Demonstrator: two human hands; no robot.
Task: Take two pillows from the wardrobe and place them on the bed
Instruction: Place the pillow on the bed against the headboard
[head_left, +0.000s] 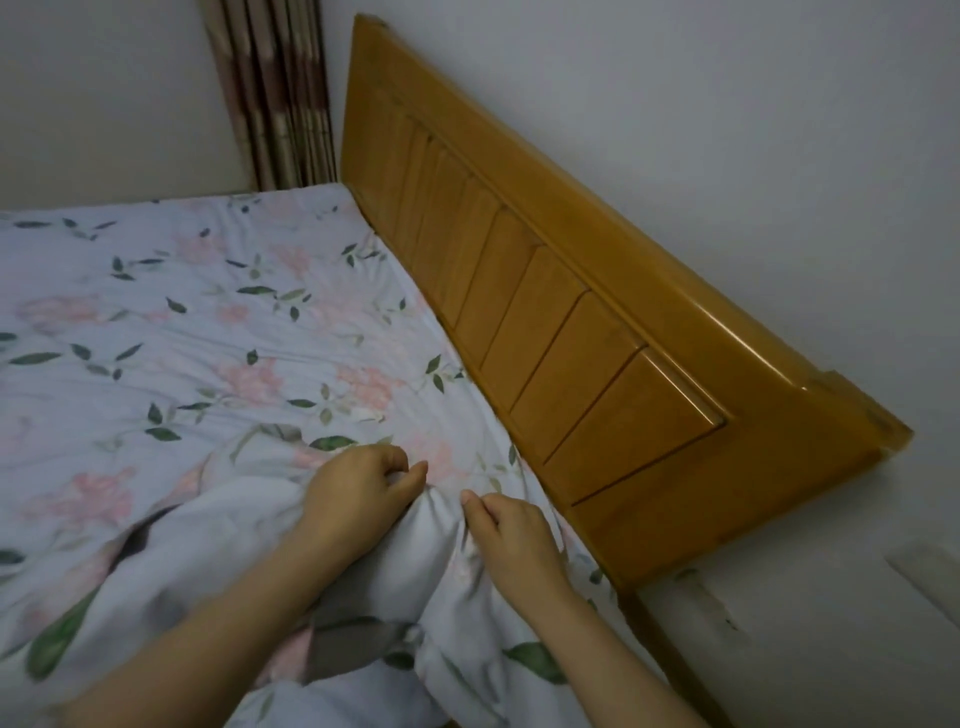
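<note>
A floral pillow (395, 587) in pale blue fabric with pink flowers and green leaves lies on the bed (171, 322), near the wooden headboard (597, 332). My left hand (358, 488) grips a bunched fold of the pillow's top edge. Just to its right, my right hand (509, 530) pinches the same edge with curled fingers. The bed sheet has the same floral print, so the pillow's outline is hard to tell apart. A second pillow cannot be made out with certainty.
A striped curtain (275, 93) hangs in the far corner behind the bed. White walls run behind the headboard and on the left. A pale floor strip (779, 649) lies to the right of the bed frame.
</note>
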